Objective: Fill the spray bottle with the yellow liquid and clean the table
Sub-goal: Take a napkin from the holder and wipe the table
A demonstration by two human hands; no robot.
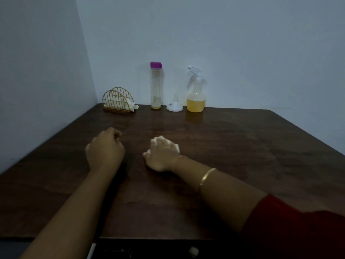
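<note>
Dark table [242, 146], mid-surface: a tissue [175, 146] is clutched and pressed down under the right hand [162, 157], with a wet sheen [160, 128] lying just beyond it. The left hand [105, 148] is rested fisted alongside, and the spray bottle [196, 96] is stood far back.

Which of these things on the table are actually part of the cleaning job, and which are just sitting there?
Part of the job:
spray bottle, part-filled with yellow liquid
tall bottle, nearly empty
funnel
tissue, held by the right hand
table

Just sitting there:
wire napkin holder, though it may be where the tissue came from
</note>
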